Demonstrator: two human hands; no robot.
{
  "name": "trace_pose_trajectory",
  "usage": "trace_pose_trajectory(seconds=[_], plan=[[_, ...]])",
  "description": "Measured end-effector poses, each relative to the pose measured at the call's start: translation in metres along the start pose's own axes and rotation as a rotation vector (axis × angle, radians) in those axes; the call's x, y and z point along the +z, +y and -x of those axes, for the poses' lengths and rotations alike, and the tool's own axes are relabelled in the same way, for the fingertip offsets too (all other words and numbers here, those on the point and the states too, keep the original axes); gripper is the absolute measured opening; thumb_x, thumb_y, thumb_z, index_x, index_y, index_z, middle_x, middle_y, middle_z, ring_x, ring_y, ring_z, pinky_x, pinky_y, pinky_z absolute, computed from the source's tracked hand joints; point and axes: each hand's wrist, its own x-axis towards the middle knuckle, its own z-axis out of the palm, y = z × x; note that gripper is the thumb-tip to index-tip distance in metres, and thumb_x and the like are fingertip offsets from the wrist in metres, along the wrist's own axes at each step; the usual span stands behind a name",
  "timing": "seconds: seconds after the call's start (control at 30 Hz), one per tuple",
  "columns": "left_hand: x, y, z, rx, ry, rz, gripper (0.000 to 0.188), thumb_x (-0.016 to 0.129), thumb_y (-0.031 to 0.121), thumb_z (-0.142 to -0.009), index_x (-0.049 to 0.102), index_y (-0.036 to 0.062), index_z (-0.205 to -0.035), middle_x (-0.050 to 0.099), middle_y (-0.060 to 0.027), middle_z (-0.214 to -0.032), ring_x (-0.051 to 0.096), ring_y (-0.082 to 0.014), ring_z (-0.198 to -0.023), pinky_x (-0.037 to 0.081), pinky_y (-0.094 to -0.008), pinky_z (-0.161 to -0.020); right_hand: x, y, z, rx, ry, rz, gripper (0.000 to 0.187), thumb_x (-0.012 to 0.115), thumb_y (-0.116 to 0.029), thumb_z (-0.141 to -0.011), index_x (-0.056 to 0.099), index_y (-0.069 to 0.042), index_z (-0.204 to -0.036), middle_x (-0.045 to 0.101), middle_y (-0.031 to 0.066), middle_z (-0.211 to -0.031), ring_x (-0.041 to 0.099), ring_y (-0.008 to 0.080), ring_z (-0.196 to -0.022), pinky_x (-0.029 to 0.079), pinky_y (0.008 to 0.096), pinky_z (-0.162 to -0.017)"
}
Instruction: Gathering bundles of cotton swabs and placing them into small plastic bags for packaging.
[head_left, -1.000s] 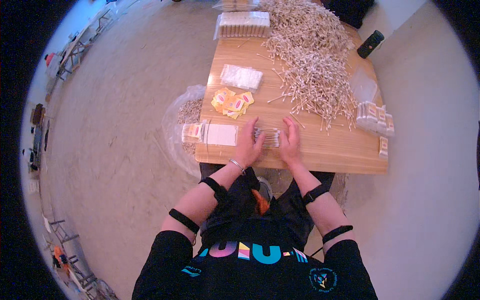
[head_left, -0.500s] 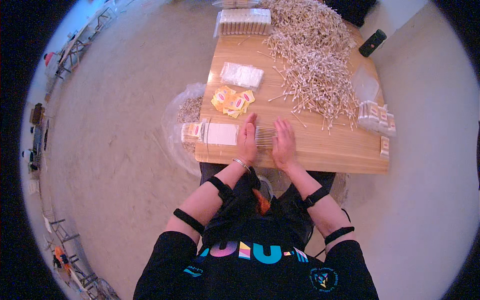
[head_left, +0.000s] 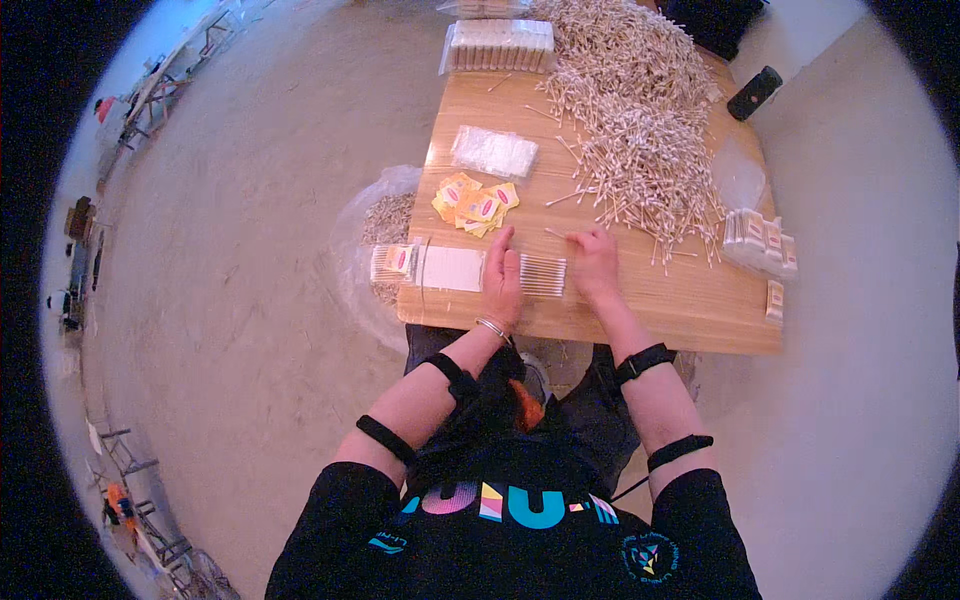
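A small row of cotton swabs (head_left: 543, 274) lies on the wooden table (head_left: 690, 310) near its front edge. My left hand (head_left: 503, 282) lies flat against the row's left side, fingers stretched forward. My right hand (head_left: 596, 264) rests at the row's right side, fingers curled down on the table. The row sits between the two hands. A white flat packet (head_left: 450, 268) lies just left of my left hand.
A big heap of loose cotton swabs (head_left: 630, 120) covers the far right of the table. Yellow paper labels (head_left: 475, 203), a clear bag stack (head_left: 494, 151), filled packs (head_left: 500, 45) and finished packs (head_left: 760, 240) lie around. A plastic bag (head_left: 375, 235) hangs at the left edge.
Both hands slid apart slightly along the swab row; the right hand moved a little right and forward, the left hand stretched its fingers forward.
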Motion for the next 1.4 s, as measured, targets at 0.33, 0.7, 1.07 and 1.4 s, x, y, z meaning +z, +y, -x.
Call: trace_pose_trajectory(seconds=[0.33,0.7,1.07,1.4], plan=[[-0.002,0.000,0.000,-0.056,-0.011,0.042,0.046,0.037,0.029,-0.096,0.042,-0.0034,-0.128,0.048,-0.0159,-0.127,0.044,-0.0237,-0.118,0.031,-0.0318,-0.101,0.007,-0.030,0.025,-0.102,-0.065,-0.065,0.024,0.052,-0.003,-0.077,0.061,-0.005,-0.098,0.054,0.0142,-0.100,0.049,0.0323,-0.097,0.038,0.0411,-0.086],[-0.002,-0.002,-0.003,-0.039,-0.096,0.088,0.049,0.034,0.034,-0.097,0.042,-0.0029,-0.129,0.046,-0.0165,-0.130,0.042,-0.0251,-0.122,0.029,-0.0330,-0.103,0.019,-0.057,0.042,0.180,0.006,-0.350,0.048,0.038,-0.017,-0.091,0.030,0.007,-0.132,0.026,0.0246,-0.141,0.019,0.0360,-0.134,0.016,0.0420,-0.110],[-0.005,-0.007,-0.002,-0.078,-0.073,0.138,0.052,0.032,0.037,-0.097,0.043,-0.0049,-0.127,0.049,-0.0180,-0.127,0.044,-0.0264,-0.120,0.031,-0.0337,-0.103,-0.001,-0.054,0.059,-0.203,-0.416,0.327,0.072,0.050,-0.038,-0.085,0.025,0.010,-0.134,0.019,0.0269,-0.143,0.014,0.0390,-0.135,0.010,0.0469,-0.111],[0.000,0.014,-0.002,-0.057,-0.132,-0.053,0.055,0.030,0.040,-0.097,0.040,-0.0038,-0.129,0.044,-0.0174,-0.132,0.037,-0.0256,-0.126,0.025,-0.0333,-0.105,0.000,-0.059,0.051,-0.125,-0.407,0.418,0.073,0.044,-0.043,-0.087,0.025,0.009,-0.134,0.018,0.0258,-0.144,0.010,0.0372,-0.136,0.010,0.0458,-0.111]])
